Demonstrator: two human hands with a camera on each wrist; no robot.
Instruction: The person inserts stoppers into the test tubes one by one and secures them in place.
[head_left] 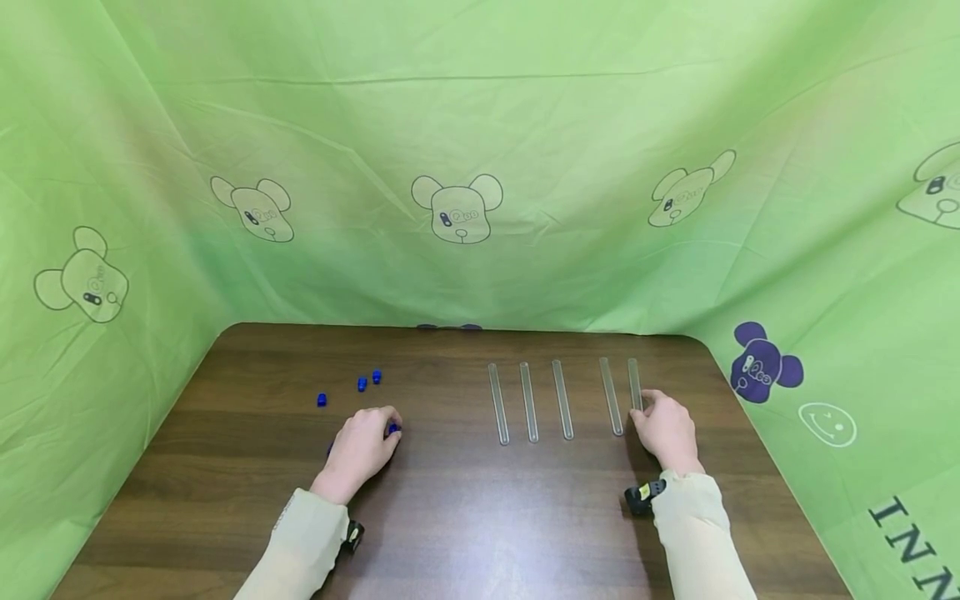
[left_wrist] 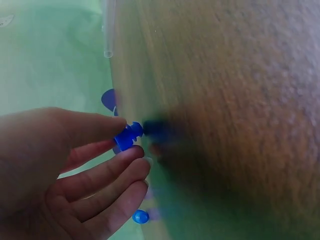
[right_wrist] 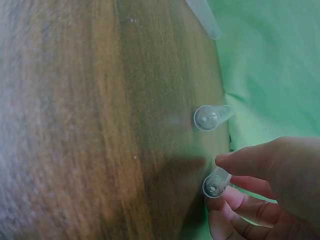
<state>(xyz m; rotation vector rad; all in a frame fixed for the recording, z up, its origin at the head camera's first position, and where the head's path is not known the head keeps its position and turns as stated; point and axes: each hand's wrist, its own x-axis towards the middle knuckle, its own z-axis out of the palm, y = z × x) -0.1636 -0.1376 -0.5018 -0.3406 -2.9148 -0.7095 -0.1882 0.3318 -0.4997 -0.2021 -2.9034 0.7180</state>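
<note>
My left hand (head_left: 362, 446) is low over the table's left half, pinching a small blue stopper (left_wrist: 129, 136) between thumb and fingers. Its ridged end shows in the left wrist view. Beyond that hand lie more loose blue stoppers (head_left: 362, 384), and another is mostly hidden beside the hand. On the right, several clear test tubes (head_left: 564, 400) lie in a row, rounded ends toward me. My right hand (head_left: 666, 429) holds the rightmost test tube (right_wrist: 215, 185) near its rounded end, thumb on one side and fingers on the other. The neighbouring tube (right_wrist: 207, 118) lies apart from the fingers.
The brown wooden table (head_left: 480, 500) has rounded far corners. Green printed cloth (head_left: 457, 125) hangs behind it and along both sides. A single blue stopper (head_left: 322, 400) lies left of the other two at the back.
</note>
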